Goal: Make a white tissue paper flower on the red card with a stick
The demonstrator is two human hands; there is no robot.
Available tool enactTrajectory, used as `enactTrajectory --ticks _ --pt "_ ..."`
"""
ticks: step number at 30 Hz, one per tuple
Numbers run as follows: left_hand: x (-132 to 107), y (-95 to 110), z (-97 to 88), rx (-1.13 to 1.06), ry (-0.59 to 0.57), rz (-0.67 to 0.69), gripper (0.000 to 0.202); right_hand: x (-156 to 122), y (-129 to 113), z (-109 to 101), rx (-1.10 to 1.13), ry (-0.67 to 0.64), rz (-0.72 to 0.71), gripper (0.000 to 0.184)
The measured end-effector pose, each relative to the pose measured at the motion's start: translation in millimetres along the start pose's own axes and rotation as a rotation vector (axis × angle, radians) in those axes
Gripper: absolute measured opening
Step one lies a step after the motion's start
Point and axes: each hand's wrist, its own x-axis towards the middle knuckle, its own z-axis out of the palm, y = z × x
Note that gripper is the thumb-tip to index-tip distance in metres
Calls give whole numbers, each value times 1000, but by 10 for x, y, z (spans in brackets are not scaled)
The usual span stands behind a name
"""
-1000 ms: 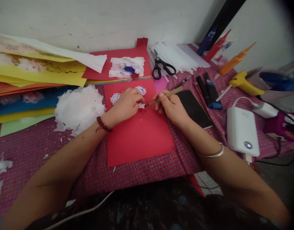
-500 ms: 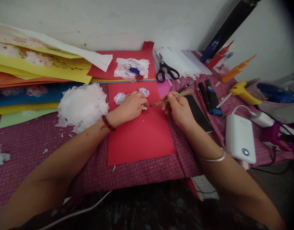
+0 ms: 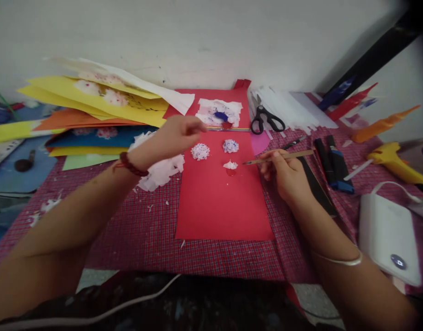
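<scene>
A red paper sheet (image 3: 225, 207) lies on the checked cloth in front of me. Two small white tissue flowers (image 3: 200, 151) with blue specks sit near its far end. Below them a third tissue piece (image 3: 230, 164) rests on a red blob. My right hand (image 3: 285, 174) grips a thin wooden brush (image 3: 283, 157), its tip pointing left and stopping just short of that piece. My left hand (image 3: 179, 134) hovers above the sheet's far left corner, near a pile of white tissue (image 3: 161, 171). Its fingers are blurred.
Coloured paper sheets (image 3: 94, 108) are stacked at the back left. Black scissors (image 3: 266, 120) lie on white strips at the back. Markers (image 3: 334, 168), a yellow glue gun (image 3: 394, 158), a white power bank (image 3: 387, 230) and a black slab (image 3: 317, 188) crowd the right side.
My left hand has lifted off the tissue piece and swung left and up. The right hand has drawn the brush a little away. My head has turned, shifting the view.
</scene>
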Motion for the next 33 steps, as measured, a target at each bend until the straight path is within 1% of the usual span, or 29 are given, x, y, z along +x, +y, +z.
enactTrajectory --ticks 2,4,6,8,10,12,13,15,16,18,20,21,23,25,27,30,33 --pt "-88 -148 -197 36 3 -90 23 9 15 -12 21 25 -3 29" --pt "-205 -278 -275 37 -37 -114 24 12 27 -14 39 40 4 28" --pt "-331 -373 -256 65 -99 -75 24 10 34 -8 67 58 15 26" --pt "-433 -448 -186 150 -164 34 28 4 35 4 94 71 28 25" --pt "-491 -523 -106 250 -198 171 34 -5 27 19 109 77 43 24" --pt "-500 -594 -42 302 -192 268 34 -18 13 35 113 67 66 24" --pt "-491 -621 -23 301 -176 287 30 -26 5 42 115 62 74 23" --pt "-457 -632 -14 250 -140 280 18 -43 -12 49 124 56 83 23" --pt "-439 -610 -25 210 -118 258 14 -51 -19 50 128 54 85 23" --pt "-412 -511 -75 125 -57 180 15 -64 -27 48 134 56 82 24" --pt "-406 -366 -141 50 -1 72 15 -70 -27 45 143 54 79 23" --pt "-409 -291 -172 19 9 10 15 -71 -25 45 148 51 74 23" --pt "-423 -162 -209 -39 -15 -110 16 -70 -17 48 150 51 65 23" --pt "-435 -74 -203 -106 -67 -193 16 -68 -6 56 151 55 53 24" --pt "-437 -14 -150 -222 -111 -229 13 -65 6 66 149 64 26 26" --pt "-421 77 -8 -413 -167 -263 10 -64 20 79 129 61 -21 32" --pt "-386 180 157 -504 -207 -252 12 -65 25 86 86 49 -30 36"
